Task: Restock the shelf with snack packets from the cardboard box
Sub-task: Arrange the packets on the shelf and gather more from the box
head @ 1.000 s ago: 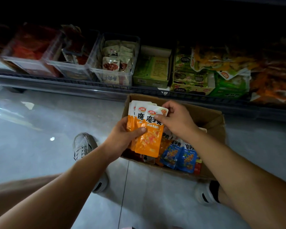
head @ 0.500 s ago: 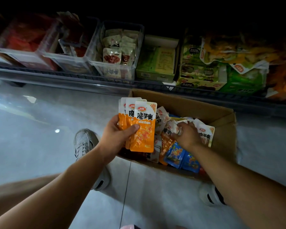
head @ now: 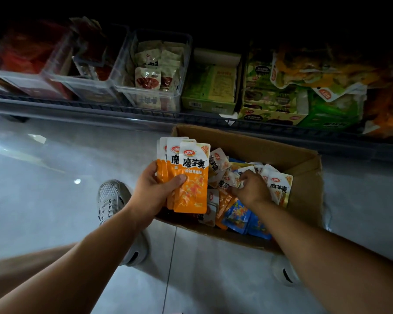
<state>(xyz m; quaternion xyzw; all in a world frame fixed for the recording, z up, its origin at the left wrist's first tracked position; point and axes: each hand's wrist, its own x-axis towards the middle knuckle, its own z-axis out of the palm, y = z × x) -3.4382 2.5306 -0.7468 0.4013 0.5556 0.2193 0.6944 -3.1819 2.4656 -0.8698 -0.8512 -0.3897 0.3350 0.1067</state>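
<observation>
Orange packets [head: 192, 177], several fanned upright, clamped in left hand [head: 156, 191]: thumb across the front packet's lower half, fingers behind the stack, white tops sticking up above the grip. Held just over the near-left corner of cardboard box [head: 304, 159] on grey floor [head: 55, 177]. Right hand [head: 251, 189] down inside the box, fingertips curled into loose packets [head: 279, 186]; cannot tell whether one is actually pinched. More orange, white and blue packets [head: 236, 217] heaped in the box beneath and beside that hand. Low shelf [head: 123, 109] just beyond the box, carrying clear bins [head: 154, 71] of sachets and green cartons [head: 210, 87]. Grey shoe [head: 110, 198] left of the box.
</observation>
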